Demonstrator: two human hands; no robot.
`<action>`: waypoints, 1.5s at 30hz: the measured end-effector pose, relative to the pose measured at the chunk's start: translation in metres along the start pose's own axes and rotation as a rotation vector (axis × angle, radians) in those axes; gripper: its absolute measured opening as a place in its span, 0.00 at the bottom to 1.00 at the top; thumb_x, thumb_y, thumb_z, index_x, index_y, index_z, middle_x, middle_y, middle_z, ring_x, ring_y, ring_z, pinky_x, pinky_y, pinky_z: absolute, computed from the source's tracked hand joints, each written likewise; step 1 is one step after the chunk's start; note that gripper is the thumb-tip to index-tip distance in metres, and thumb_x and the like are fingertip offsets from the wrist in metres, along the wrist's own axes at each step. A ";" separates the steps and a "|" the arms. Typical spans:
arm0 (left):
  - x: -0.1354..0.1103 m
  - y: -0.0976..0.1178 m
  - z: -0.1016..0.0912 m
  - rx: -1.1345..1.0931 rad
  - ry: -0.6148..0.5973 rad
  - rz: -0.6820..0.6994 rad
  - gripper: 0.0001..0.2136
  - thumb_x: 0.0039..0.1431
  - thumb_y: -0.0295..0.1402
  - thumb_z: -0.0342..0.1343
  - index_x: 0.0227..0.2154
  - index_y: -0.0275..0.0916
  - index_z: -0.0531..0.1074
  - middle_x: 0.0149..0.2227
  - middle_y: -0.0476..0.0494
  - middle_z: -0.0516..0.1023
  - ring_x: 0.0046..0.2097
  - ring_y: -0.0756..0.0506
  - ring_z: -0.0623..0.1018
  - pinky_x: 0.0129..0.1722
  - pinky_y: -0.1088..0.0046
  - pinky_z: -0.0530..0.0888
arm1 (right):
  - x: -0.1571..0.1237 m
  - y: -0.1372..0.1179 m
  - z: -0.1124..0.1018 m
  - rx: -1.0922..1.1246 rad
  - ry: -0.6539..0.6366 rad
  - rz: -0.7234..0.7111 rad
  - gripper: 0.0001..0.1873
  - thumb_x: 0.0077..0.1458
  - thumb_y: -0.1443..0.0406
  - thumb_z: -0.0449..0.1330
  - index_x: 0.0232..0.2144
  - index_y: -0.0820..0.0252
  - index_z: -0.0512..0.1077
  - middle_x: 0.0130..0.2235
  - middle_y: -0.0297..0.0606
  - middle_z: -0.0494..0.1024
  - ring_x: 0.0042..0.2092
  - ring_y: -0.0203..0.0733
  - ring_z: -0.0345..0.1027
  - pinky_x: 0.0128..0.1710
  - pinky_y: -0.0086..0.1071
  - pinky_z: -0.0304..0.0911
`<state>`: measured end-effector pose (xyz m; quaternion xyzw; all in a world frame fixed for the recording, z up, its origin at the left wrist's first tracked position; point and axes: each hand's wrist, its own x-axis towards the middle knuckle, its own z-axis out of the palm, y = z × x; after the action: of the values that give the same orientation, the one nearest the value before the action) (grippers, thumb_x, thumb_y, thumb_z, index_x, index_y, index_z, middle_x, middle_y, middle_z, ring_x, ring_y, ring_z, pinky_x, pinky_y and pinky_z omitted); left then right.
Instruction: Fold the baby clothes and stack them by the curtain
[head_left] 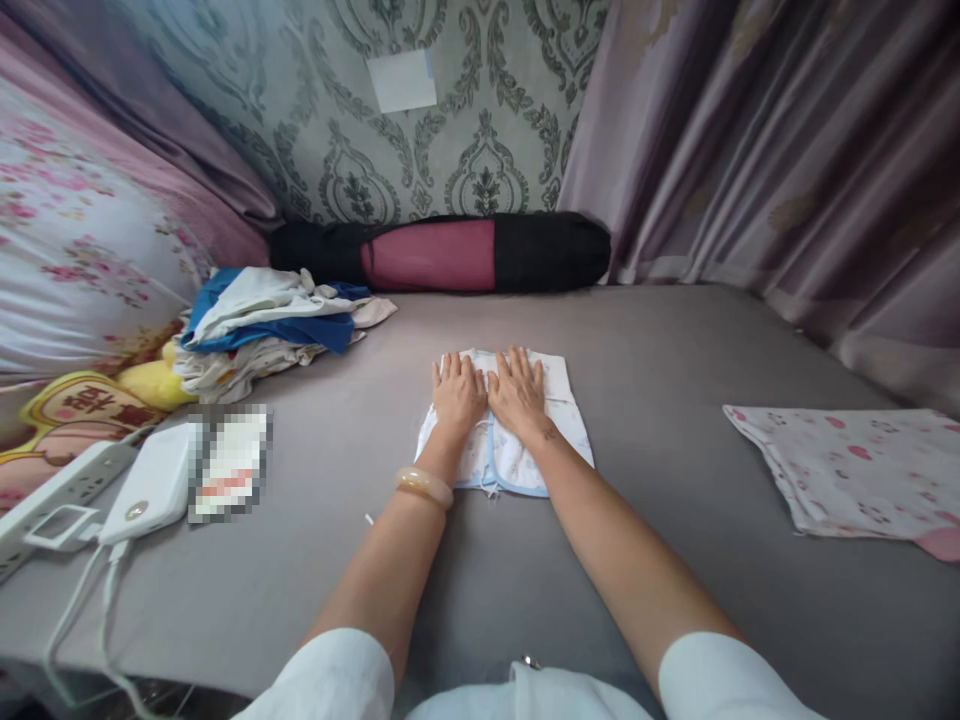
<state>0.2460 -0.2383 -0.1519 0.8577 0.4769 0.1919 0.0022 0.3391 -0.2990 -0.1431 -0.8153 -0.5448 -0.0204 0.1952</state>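
A small white baby shirt (568, 430) with blue trim and a faint print lies on the grey sheet, its sleeves folded in toward the middle. My left hand (458, 393) rests flat on the upper left part of the shirt, fingers stretched out. Beside it, my right hand (519, 390) presses flat on the upper right part, fingers spread a little. The thumbs nearly meet at the middle. Thin ties hang at the shirt's lower front edge. The cloth directly under both palms is hidden.
Crumpled clothes (274, 325) are piled at the left, near a power strip (75, 480) and a white power bank (154, 480) with cables. A folded printed cloth (855, 465) lies at right. Along the wall stretches a black and maroon roll-shaped bag (431, 255).
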 end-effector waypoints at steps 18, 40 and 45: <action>0.009 -0.004 -0.002 -0.060 -0.138 -0.023 0.25 0.67 0.39 0.36 0.59 0.29 0.63 0.64 0.27 0.60 0.67 0.35 0.57 0.64 0.51 0.55 | 0.006 0.005 -0.003 -0.023 -0.111 0.112 0.30 0.66 0.56 0.40 0.64 0.67 0.57 0.68 0.55 0.52 0.69 0.57 0.39 0.64 0.57 0.34; -0.071 -0.028 -0.045 0.043 -0.362 0.292 0.27 0.68 0.44 0.38 0.65 0.36 0.55 0.69 0.34 0.49 0.70 0.38 0.49 0.66 0.51 0.49 | -0.080 0.021 -0.035 -0.064 -0.272 -0.201 0.33 0.67 0.55 0.38 0.68 0.68 0.48 0.70 0.47 0.44 0.70 0.50 0.34 0.67 0.51 0.31; -0.082 -0.030 -0.052 0.023 -0.380 0.295 0.28 0.67 0.44 0.39 0.65 0.33 0.55 0.68 0.32 0.52 0.69 0.37 0.50 0.66 0.53 0.51 | -0.095 0.017 -0.054 0.001 -0.390 -0.211 0.33 0.67 0.54 0.38 0.68 0.64 0.46 0.70 0.49 0.42 0.70 0.52 0.32 0.66 0.56 0.33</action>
<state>0.1658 -0.2985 -0.1364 0.9388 0.3397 0.0200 0.0538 0.3250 -0.4065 -0.1218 -0.7423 -0.6544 0.1175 0.0835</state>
